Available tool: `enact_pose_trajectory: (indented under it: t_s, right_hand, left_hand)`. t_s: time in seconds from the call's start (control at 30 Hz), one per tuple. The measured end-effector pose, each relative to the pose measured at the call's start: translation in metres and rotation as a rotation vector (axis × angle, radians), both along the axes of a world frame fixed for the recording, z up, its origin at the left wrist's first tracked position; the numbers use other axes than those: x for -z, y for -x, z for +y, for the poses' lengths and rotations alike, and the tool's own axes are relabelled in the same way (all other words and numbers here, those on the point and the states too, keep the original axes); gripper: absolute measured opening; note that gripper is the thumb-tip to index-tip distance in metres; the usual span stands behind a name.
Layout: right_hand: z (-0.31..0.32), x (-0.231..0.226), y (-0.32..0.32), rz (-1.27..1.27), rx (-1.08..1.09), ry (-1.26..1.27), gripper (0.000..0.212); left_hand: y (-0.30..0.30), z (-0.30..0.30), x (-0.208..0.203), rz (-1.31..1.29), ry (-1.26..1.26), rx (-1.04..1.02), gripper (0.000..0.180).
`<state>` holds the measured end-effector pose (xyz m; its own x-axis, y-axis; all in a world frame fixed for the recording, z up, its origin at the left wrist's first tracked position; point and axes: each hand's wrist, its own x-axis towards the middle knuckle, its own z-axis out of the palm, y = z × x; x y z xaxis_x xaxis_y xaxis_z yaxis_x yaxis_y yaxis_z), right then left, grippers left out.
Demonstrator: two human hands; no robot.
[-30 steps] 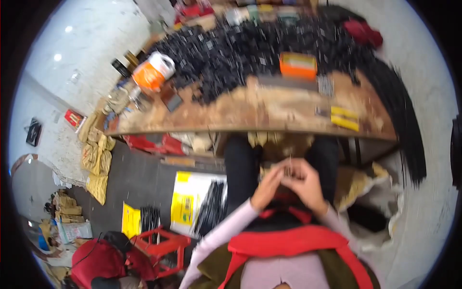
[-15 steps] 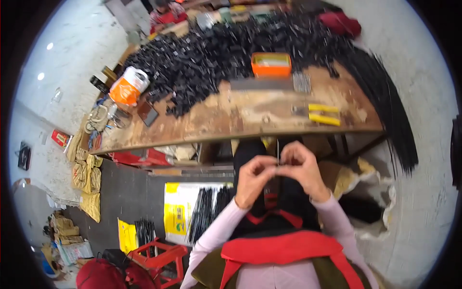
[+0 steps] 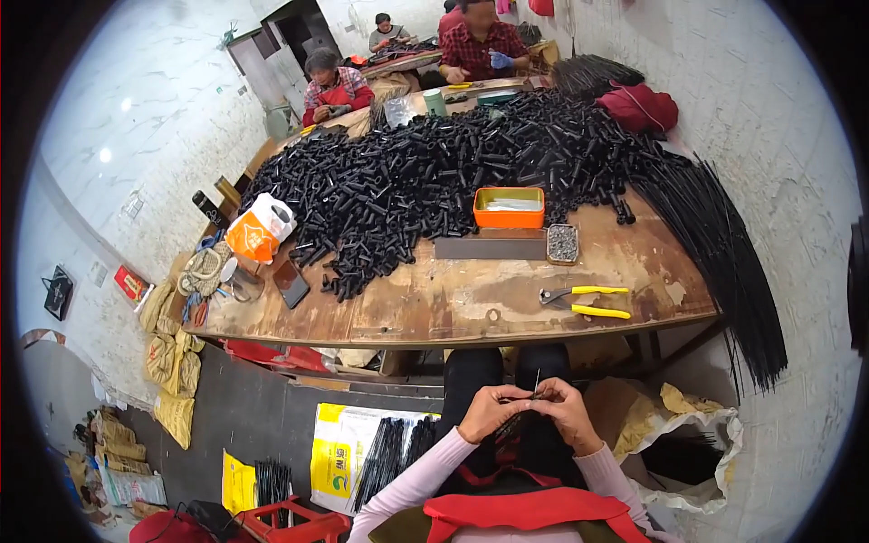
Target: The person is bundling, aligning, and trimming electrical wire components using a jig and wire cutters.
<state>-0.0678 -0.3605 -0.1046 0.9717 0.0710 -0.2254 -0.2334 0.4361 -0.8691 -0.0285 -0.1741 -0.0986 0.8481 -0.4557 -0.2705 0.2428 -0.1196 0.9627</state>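
Note:
Over my lap, just in front of the table edge, my left hand [image 3: 491, 413] and my right hand [image 3: 567, 418] meet with fingertips pinched together. A thin wire-like rod [image 3: 537, 376] rises between them; its lower part is hidden by the fingers. Both hands seem closed on it, though what else they hold is too small to tell. Nearest on the table lie yellow-handled pliers [image 3: 597, 301], jaws pointing left. Behind them stand a small tray of grey metal bits [image 3: 562, 242], a flat dark bar [image 3: 489, 248] and an orange tin [image 3: 509, 217] with thin pale pieces inside.
A heap of black tubular parts [image 3: 389, 190] covers the wooden table's [image 3: 407, 312] far side. Long black rods [image 3: 724, 262] hang off its right edge. A plastic bag [image 3: 261, 231] and phone [image 3: 291, 284] lie left. An open sack [image 3: 683, 462] stands right. Co-workers [image 3: 480, 45] sit beyond.
The view has tilted up, so the table sits lower and co-workers show at the far side. My hands remain together at the thin rod, lower in the picture.

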Motion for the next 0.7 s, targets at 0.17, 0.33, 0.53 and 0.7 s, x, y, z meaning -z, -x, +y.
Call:
enact_pose_trajectory:
  t_s: [0.17,0.33,0.53,0.7]
  right_hand:
    - [0.002,0.013,0.006,-0.114,-0.046,0.132,0.021]
    - [0.007,0.008,0.002,-0.077,-0.086,0.085,0.021]
    - [0.02,0.009,-0.007,-0.064,-0.188,0.186,0.022]
    - [0.039,0.01,-0.02,0.017,-0.29,0.25,0.022]
  left_hand:
    - [-0.005,0.009,0.036,0.043,0.118,0.065,0.021]
    - [-0.004,0.017,0.044,0.026,0.223,0.086,0.018]
    - [0.002,0.034,0.04,0.032,0.269,0.057,0.018]
    - [0.006,0.051,0.039,-0.052,0.248,0.035,0.016]
